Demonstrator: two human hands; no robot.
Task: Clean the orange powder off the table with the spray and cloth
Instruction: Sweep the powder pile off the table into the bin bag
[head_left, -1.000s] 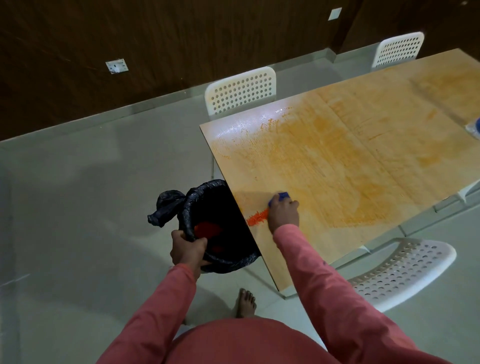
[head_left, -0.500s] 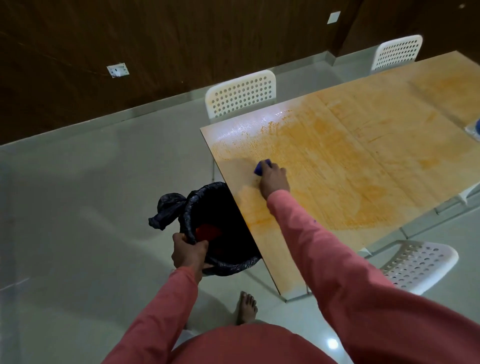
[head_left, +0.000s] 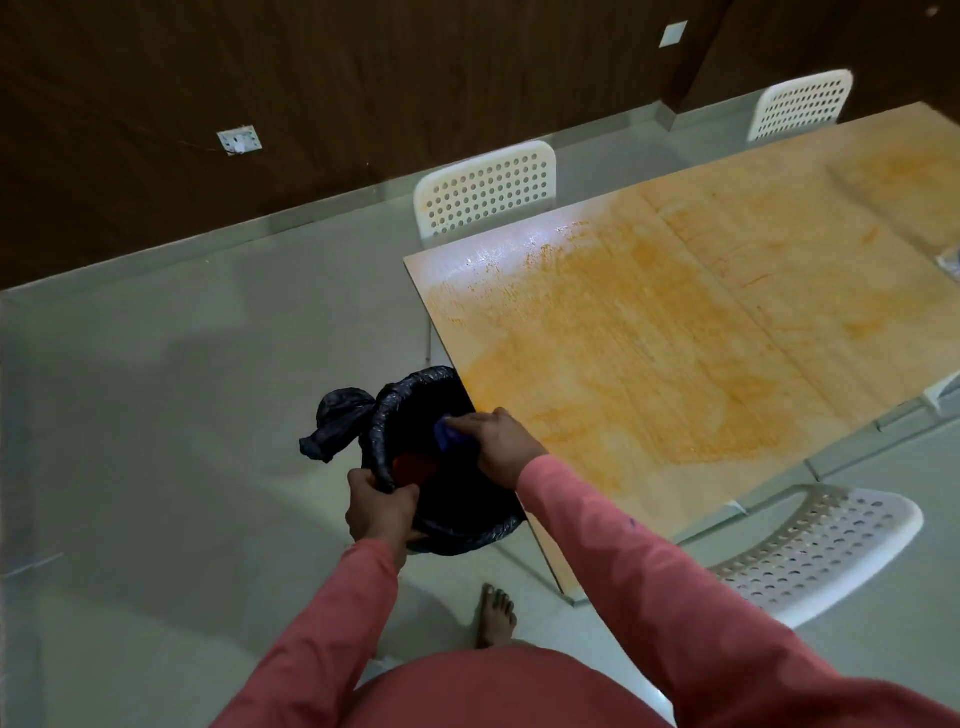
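Observation:
A wooden table (head_left: 779, 270) is smeared with orange powder (head_left: 649, 374) over most of its near end. My right hand (head_left: 501, 441) grips a blue cloth (head_left: 451, 434) at the table's left edge, over the mouth of a bin lined with a black bag (head_left: 447, 519). Orange powder (head_left: 413, 465) lies inside the bin. My left hand (head_left: 382, 506) grips the bin's rim and holds it against the table edge. A small part of a clear object (head_left: 950, 260), maybe the spray bottle, shows at the right frame edge.
White perforated chairs stand around the table: one at the far side (head_left: 485, 192), one further right (head_left: 800, 104), one near me (head_left: 815, 545). My bare foot (head_left: 496, 616) is on the grey tiled floor. A dark wooden wall runs behind.
My right hand reached further up the table with the cloth, then swept back along the edge to the bin's mouth. The left hand kept holding the bin in place.

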